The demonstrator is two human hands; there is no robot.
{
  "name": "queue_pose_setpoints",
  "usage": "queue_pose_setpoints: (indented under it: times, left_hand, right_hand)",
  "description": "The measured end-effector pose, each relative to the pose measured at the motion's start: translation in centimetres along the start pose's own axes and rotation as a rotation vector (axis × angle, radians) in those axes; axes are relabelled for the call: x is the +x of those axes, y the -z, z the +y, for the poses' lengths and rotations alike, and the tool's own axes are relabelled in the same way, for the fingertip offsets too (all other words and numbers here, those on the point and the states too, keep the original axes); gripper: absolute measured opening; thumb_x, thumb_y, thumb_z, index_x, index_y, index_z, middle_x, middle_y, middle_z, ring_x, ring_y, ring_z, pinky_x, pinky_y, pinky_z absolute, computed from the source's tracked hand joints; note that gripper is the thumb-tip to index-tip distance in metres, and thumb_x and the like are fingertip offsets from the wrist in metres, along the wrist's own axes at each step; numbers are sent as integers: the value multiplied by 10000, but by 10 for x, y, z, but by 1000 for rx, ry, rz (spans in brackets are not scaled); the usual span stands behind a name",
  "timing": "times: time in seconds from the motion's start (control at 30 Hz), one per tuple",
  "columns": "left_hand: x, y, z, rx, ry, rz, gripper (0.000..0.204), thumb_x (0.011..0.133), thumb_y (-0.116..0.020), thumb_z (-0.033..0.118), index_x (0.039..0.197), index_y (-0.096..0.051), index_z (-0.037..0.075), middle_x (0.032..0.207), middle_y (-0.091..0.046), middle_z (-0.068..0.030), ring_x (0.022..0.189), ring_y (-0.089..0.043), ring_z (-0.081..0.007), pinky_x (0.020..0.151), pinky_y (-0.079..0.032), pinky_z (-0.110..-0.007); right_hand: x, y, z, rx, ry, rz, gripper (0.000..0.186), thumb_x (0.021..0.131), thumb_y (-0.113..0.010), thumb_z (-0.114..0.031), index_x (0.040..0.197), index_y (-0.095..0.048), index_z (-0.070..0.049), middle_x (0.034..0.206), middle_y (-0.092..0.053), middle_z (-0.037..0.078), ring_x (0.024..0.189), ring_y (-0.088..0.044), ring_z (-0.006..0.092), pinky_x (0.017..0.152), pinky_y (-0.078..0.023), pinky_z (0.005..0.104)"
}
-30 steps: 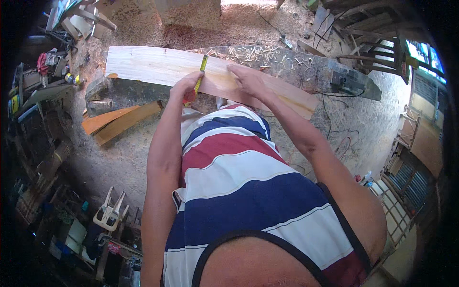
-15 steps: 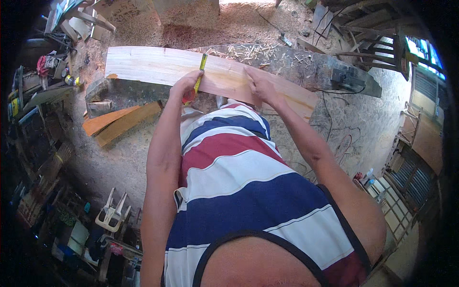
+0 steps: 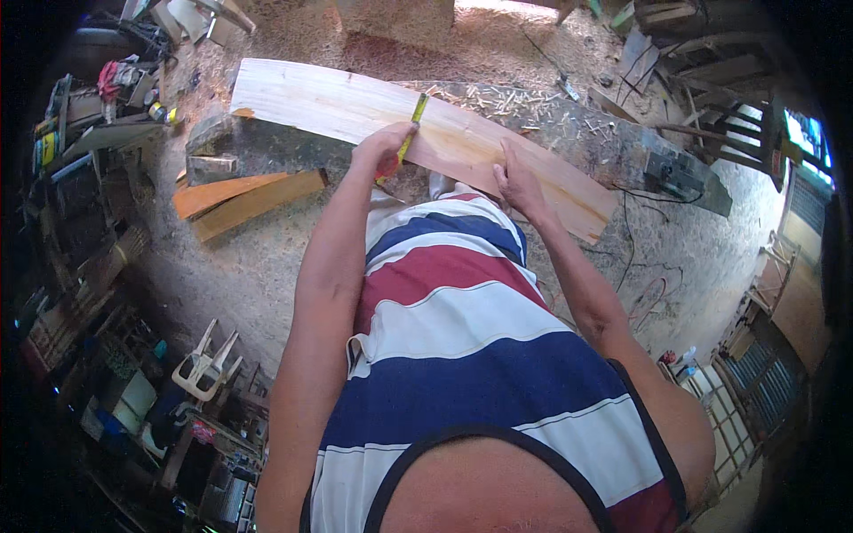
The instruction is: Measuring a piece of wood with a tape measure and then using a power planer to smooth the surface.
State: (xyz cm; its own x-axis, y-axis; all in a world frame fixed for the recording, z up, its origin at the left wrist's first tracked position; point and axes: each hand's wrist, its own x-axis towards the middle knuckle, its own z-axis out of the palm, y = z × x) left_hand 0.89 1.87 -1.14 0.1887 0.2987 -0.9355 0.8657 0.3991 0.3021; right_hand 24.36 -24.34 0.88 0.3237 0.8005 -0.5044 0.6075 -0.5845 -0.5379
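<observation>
A long pale wooden plank lies slanting across a dark workbench, its left end farther from me. My left hand is closed at the plank's near edge around a tape measure with a reddish case. The yellow blade lies across the plank's width, reaching its far edge. On the plank's right half rests my right hand, with the index finger stretched out on the wood and the thumb apart from it. Its other fingers are partly hidden.
Wood chips litter the dark bench behind the plank. A dark power tool with a cable sits at its right end. Two orange-brown boards lie at the left. A white plastic chair is tipped over lower left.
The view has shifted, and the plank sits at a steeper slant in it. My right index finger has gone from pointing to lying flatter on the wood. The left hand keeps the tape.
</observation>
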Motion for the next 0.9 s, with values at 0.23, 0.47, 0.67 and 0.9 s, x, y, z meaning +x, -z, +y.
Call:
queue_pose_setpoints:
  times: [0.23, 0.47, 0.67, 0.9]
  left_hand:
    - [47, 3, -29, 141, -1, -99, 761, 1053, -495, 720, 1329, -677, 35, 822, -684, -219, 617, -654, -303, 564, -521, -500]
    - [67, -6, -47, 251, -220, 87, 763, 1080, -457, 718, 1375, -682, 50, 930, -714, -218, 759, -684, -305, 716, -542, -490]
    - [-10, 3, -14, 227, 21, 30, 852, 1002, -495, 813, 1431, -723, 112, 1272, -768, -260, 1197, -726, -329, 1061, -522, -489]
    - [-47, 6, -8, 211, 27, 239, 808, 927, -555, 840, 1212, -805, 126, 1036, -810, -183, 1110, -770, -336, 1059, -518, -539]
  right_hand:
    - [66, -17, -57, 46, 480, 184, 286, 1019, -704, -220, 1240, -769, -51, 1062, -782, 226, 996, -754, 420, 877, -578, 510]
    - [129, -20, -96, 69, 358, 62, 229, 1015, -727, -258, 1081, -804, -53, 1018, -781, 201, 952, -762, 378, 836, -587, 473]
    - [125, -10, -99, 6, 479, 17, 224, 1039, -678, -183, 1187, -810, -79, 1039, -781, 220, 948, -772, 365, 831, -598, 471]
    - [96, 4, -98, 8, 635, -64, 361, 1035, -584, -45, 1361, -737, -32, 1080, -758, 289, 1018, -767, 430, 896, -599, 483]
